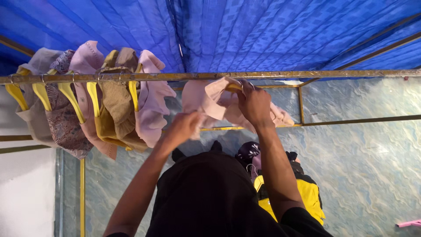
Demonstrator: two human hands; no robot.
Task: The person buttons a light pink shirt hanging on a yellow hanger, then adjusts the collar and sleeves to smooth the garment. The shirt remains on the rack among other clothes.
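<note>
A pale pink garment (210,103) hangs on a yellow hanger just under the rusty metal rail (333,73). My right hand (253,103) grips the top of that hanger and garment right at the rail. My left hand (184,126) is closed on the garment's lower left edge. Both forearms reach up from my black top (206,197).
Several garments on yellow hangers (94,98) crowd the rail's left end: grey, patterned, pink, mustard. A blue tarp (263,30) stretches beyond the rail. On the marbled blue floor (364,162) lies a pile of clothes with a yellow piece (309,193) and a pink object (410,223).
</note>
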